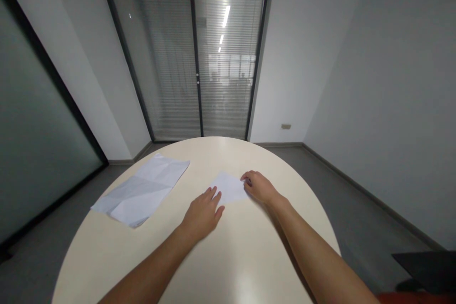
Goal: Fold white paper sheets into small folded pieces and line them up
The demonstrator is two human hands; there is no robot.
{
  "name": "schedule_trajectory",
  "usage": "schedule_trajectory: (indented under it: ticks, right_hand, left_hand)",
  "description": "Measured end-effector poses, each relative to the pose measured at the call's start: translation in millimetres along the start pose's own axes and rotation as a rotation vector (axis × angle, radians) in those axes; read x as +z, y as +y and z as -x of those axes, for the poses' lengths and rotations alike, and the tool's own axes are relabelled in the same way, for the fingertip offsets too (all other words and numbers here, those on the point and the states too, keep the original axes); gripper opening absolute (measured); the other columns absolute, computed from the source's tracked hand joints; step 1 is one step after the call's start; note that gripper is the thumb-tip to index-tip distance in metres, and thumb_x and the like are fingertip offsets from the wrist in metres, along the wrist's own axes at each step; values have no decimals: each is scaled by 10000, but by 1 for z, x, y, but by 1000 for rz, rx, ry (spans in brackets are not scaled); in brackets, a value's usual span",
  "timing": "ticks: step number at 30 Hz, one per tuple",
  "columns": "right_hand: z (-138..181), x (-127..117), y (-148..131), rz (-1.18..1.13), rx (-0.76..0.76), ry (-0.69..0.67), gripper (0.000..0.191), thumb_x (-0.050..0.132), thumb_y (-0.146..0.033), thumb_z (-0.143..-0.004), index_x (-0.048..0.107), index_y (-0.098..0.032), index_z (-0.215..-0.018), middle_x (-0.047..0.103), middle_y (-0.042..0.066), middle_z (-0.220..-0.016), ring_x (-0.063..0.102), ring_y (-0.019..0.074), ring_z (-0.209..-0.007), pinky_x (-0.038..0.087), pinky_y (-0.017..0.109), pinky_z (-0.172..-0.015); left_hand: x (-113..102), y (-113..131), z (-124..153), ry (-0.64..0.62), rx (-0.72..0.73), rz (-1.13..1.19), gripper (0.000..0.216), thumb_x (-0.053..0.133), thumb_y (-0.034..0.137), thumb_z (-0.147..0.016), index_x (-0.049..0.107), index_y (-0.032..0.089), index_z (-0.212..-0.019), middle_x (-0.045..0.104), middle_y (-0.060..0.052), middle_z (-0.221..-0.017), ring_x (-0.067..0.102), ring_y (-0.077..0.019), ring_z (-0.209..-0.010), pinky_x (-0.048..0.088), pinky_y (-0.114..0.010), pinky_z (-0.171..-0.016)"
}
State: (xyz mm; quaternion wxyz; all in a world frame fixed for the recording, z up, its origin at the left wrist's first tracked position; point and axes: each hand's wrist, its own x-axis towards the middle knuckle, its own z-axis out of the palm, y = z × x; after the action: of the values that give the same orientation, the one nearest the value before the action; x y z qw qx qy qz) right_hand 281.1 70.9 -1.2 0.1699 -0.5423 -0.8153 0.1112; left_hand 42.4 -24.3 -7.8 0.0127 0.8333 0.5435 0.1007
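My bare forearms (153, 266) led to small, angular white paper (230, 189), left hand (202, 213) flattened, right hand (260, 187) seemingly pinching; uneven tugging risked creases.

On the table (221, 256), between the left fingers (209, 193) and the right fingers (253, 175): a paper sheet (230, 189). Farther left, apart from it, along the table's edge: a second sheet (146, 190). Behind the table: glass doors (228, 90). To their right, low on the wall (302, 57): an outlet (286, 126).
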Motion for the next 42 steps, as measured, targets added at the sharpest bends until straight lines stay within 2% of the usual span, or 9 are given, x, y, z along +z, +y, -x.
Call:
schedule_trajectory:
  ticks: [5,10,18,23,28,33,39,42]
  right_hand:
    - [0,-3,-2,-13,-31,8,347,566,-103,-823,708,-182,-1130,724,92,-1116,644,207,-1000,439,271,-880]
    - [1,0,-12,24,-65,-4,340,539,-77,-823,730,-191,-1081,744,91,-1066,660,209,-965,438,262,-858]
    - [8,-3,-27,18,-230,-41,126,579,-224,-878,698,-182,-874,707,81,-901,609,202,-845,404,272,-791]
    - [10,-12,-20,-71,-356,-113,205,695,-366,-824,673,-177,-899,694,57,-913,583,183,-792,400,259,-739]
    - [10,-17,-16,-114,-310,-179,200,683,-377,-836,647,-180,-835,640,-12,-729,511,132,-632,343,240,-620]
    - [11,-20,-18,-123,-304,-164,189,662,-367,-852,699,-187,-895,685,8,-784,544,144,-666,361,242,-656]
    - [13,-24,-20,-118,-282,-172,257,592,-398,-896,740,-192,-939,715,22,-776,575,161,-664,383,250,-656]
    - [14,-22,-17,-124,-248,-157,304,584,-408,-904,752,-194,-1039,751,54,-861,632,186,-722,420,260,-688]
  left_hand:
    - [-2,0,0,5,0,-25,479,423,372,-995,532,142,-1400,475,-147,-1517,447,-275,-1402,391,-419,-1150]
    - [-1,-3,-1,23,3,5,455,426,362,-991,560,157,-1374,502,-138,-1498,468,-268,-1386,406,-420,-1138]
    - [-2,-15,-3,38,-28,43,406,432,329,-989,593,202,-1340,526,-114,-1482,503,-253,-1359,415,-418,-1121]
    - [-7,-19,-5,34,-20,33,407,457,333,-984,611,188,-1332,551,-124,-1456,529,-268,-1334,423,-432,-1108]
    - [-9,-27,-6,43,-30,95,367,438,321,-989,670,230,-1258,616,-71,-1395,575,-229,-1286,441,-392,-1090]
    - [-9,-32,-5,41,-34,105,381,518,404,-949,666,251,-1265,611,-56,-1403,576,-233,-1282,441,-381,-1087]
    - [-8,-33,-6,86,-46,125,329,469,343,-967,685,255,-1200,675,-40,-1309,610,-210,-1220,472,-342,-1040]
    - [-9,-34,-6,110,-54,135,306,455,303,-972,695,238,-1152,706,-45,-1228,618,-201,-1172,473,-327,-1022]
